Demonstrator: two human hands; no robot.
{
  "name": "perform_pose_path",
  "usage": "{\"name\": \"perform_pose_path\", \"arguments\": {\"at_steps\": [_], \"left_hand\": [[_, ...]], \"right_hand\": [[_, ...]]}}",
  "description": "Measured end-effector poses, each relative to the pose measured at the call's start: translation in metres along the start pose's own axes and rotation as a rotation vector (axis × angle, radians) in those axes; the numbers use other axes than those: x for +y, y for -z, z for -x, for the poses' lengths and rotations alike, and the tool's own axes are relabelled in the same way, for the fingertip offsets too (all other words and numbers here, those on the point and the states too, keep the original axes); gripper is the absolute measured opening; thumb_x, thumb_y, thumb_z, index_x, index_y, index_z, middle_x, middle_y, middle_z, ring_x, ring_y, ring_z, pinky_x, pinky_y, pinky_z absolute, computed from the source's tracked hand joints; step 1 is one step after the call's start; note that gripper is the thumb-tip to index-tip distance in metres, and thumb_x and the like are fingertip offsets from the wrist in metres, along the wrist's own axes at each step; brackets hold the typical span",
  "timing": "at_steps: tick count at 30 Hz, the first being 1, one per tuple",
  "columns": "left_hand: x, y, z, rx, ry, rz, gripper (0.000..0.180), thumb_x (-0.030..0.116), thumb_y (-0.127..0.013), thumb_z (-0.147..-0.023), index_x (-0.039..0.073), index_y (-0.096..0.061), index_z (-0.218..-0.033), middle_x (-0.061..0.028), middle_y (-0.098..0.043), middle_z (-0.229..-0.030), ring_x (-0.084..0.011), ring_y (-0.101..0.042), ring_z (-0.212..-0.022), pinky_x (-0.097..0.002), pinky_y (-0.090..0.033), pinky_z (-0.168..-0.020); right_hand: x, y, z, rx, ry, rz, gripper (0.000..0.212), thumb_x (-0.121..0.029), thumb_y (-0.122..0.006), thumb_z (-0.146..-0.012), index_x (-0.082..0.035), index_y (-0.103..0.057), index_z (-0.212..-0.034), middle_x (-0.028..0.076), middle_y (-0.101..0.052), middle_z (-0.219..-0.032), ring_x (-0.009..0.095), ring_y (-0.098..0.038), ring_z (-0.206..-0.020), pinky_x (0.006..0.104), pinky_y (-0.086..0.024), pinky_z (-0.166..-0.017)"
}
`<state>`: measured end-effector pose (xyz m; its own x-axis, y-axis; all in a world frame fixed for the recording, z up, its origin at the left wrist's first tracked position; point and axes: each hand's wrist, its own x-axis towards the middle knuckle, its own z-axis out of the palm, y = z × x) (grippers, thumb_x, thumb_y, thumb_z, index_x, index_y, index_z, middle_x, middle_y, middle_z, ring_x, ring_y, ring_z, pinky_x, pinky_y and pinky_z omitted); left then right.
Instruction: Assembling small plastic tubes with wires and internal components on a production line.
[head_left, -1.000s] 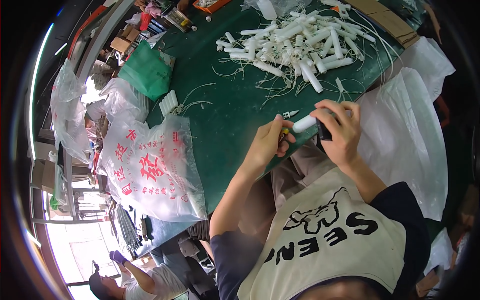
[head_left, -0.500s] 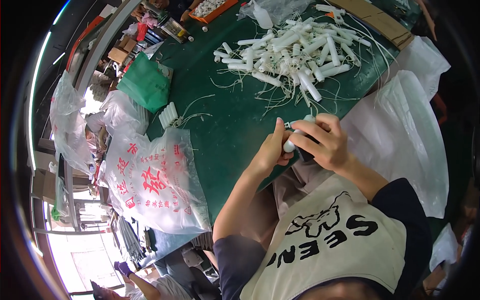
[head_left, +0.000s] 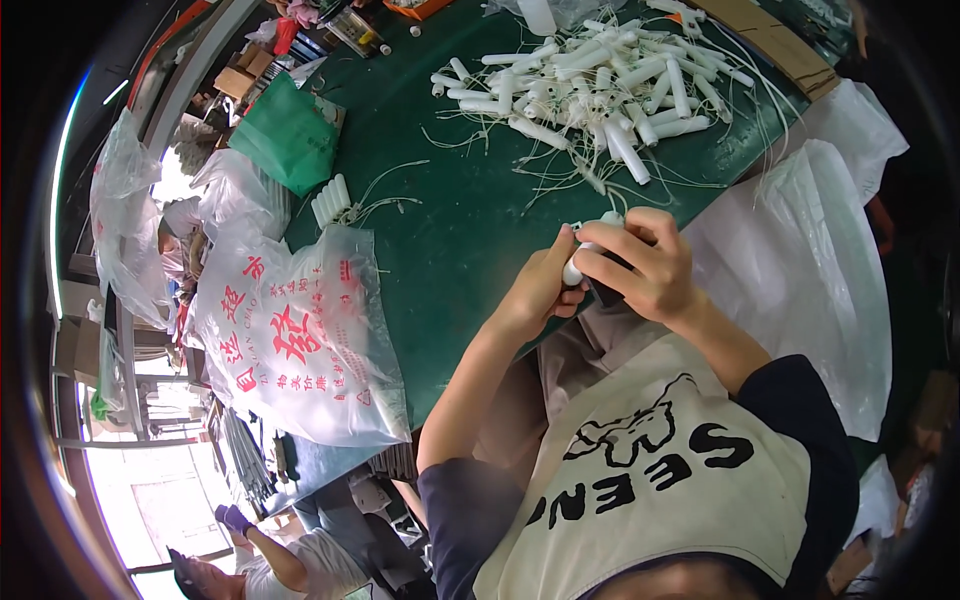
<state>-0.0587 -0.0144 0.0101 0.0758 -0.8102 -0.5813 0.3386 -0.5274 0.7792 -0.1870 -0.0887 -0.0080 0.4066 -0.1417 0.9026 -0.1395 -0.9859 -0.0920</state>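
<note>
A white plastic tube with a thin pale wire is held between my two hands at the table's near edge. My left hand is closed round one end, thumb pointing up beside a small white piece. The fingers of my right hand curl over the tube from the other side and hide most of it. Below them shows a dark object that I cannot make out. Just beyond my hands lies a big heap of similar white tubes with tangled wires.
Several white tubes with wires lie at the left of the green table. Nearby are a green bag and a printed plastic bag. White sheeting hangs at the right. Another person is at the lower left.
The whole view has shifted slightly, so the heap and bags sit a little differently. Both hands stay on the white tube, with only small finger movement.
</note>
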Motion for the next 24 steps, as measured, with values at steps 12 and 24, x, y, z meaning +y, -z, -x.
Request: {"name": "perform_pose_path", "arguments": {"at_steps": [12, 24], "left_hand": [[-0.018, 0.005, 0.015, 0.118, -0.692, -0.308, 0.024, 0.02, -0.057, -0.088, 0.002, -0.053, -0.104, 0.0067, -0.033, -0.065, -0.0017, -0.03, -0.055, -0.0179, -0.026, -0.049], [0.058, 0.08, 0.051, 0.545, -0.915, -0.51, 0.019, 0.018, -0.06, -0.086, -0.001, -0.058, -0.088, 0.0026, -0.051, -0.069, -0.0029, -0.044, -0.063, -0.0193, -0.036, -0.054]], "right_hand": [[0.0, 0.026, -0.006, 0.01, -0.34, -0.053, 0.033, 0.002, -0.072, -0.06, -0.008, -0.062, -0.09, 0.004, -0.063, -0.083, 0.023, -0.053, -0.07, 0.0314, -0.044, -0.059], [0.007, 0.035, -0.007, 0.037, -0.404, -0.406, 0.034, 0.008, -0.067, -0.069, -0.001, -0.053, -0.098, 0.012, -0.058, -0.095, 0.012, -0.048, -0.069, 0.0201, -0.038, -0.051]]}}
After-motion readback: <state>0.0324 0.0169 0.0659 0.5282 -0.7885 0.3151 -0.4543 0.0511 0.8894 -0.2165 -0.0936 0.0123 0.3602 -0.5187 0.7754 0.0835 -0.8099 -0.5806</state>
